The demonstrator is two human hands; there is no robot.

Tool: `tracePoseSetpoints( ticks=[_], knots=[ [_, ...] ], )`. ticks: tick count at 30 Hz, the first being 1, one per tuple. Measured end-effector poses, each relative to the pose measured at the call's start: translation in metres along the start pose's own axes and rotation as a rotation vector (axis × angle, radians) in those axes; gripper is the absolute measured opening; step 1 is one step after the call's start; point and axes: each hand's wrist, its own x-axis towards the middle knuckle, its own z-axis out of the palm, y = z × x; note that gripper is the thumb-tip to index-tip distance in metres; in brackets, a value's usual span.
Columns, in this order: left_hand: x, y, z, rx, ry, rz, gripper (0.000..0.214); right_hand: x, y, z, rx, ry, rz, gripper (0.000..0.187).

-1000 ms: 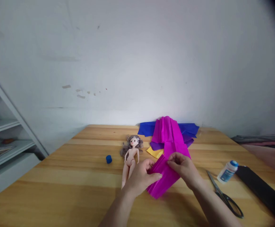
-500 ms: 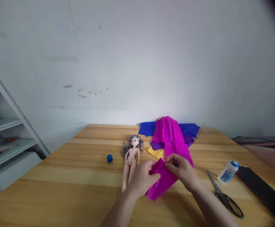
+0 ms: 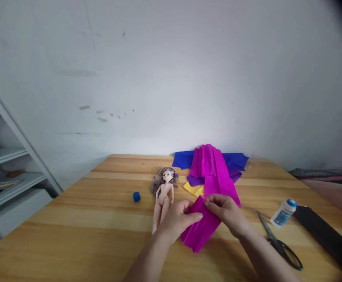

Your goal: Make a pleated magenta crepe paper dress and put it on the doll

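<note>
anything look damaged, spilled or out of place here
The wall looks marked: pale patches on its left part could be chipped paint or leftover tape, I cannot tell which. A small blue cap-like piece lies alone left of the doll, apart from the blue-topped bottle. I see nothing spilled.

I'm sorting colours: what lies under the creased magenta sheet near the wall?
A thin blue sheet, purple sheet and yellow sheet peek past its edges; anything fully covered is hidden.
</note>
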Motion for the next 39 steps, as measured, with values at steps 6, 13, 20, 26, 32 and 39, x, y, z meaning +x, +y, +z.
tracePoseSetpoints(
  ticks=[6, 13, 20, 26, 32, 39],
  knots=[
    [-0.002, 0.001, 0.002, 0.121, 0.114, -0.009, 0.017, -0.005, -0.007, 0.000, 0.032, -0.080, -0.010, 0.038],
    [-0.002, 0.002, 0.001, 0.151, 0.106, -0.026, 0.019, -0.005, -0.008, 0.000, -0.031, -0.072, -0.029, 0.037],
    [0.000, -0.005, -0.007, 0.156, 0.023, -0.075, 0.029, -0.001, -0.004, -0.003, 0.011, 0.044, -0.022, 0.039],
    [-0.003, 0.000, -0.010, 0.361, 0.051, -0.074, 0.020, 0.003, 0.003, -0.010, 0.056, 0.062, -0.014, 0.036],
    [-0.003, -0.003, -0.011, 0.433, 0.077, -0.073, 0.020, 0.004, 0.004, -0.010, 0.064, 0.069, -0.010, 0.036],
    [0.002, -0.011, -0.013, 0.256, -0.016, -0.101, 0.015, 0.007, 0.004, -0.018, 0.091, 0.105, -0.005, 0.035]
  ],
)
